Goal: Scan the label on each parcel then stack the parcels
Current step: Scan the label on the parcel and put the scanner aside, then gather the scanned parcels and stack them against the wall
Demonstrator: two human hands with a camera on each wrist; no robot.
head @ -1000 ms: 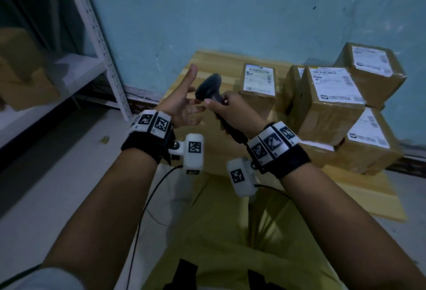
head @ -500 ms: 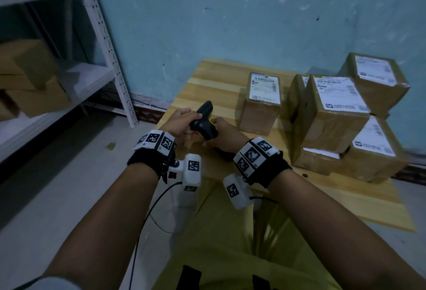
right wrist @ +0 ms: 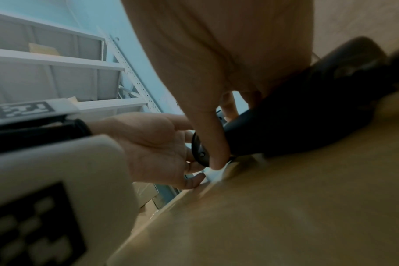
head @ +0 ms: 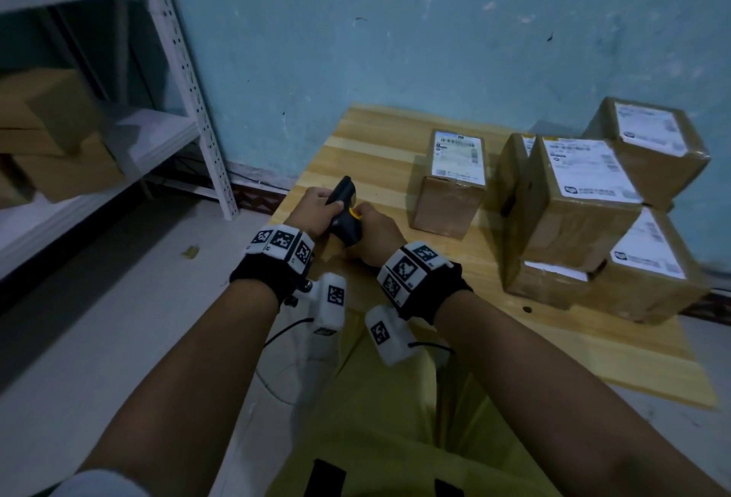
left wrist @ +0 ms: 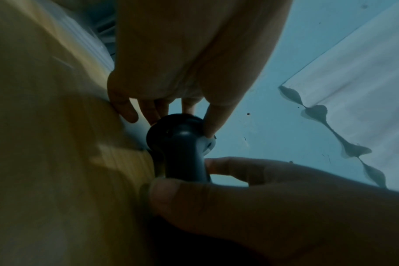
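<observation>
Two grips, your left hand (head: 314, 210) and right hand (head: 375, 233), close round the scanner (head: 343, 216) on the bench (head: 368, 132); parcels (head: 451, 180) sit at two o'clock.

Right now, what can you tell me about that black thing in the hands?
It is a handheld scanner, dark and smooth like plastic, with a rounded head, a thick handle and a small yellow trigger. It is held low at the near left edge of the wooden table, head pointing away toward the wall; whether it rests on the wood is unclear. The left hand pinches its head with the fingertips, and the right hand wraps round the handle. It touches no parcel.
</observation>
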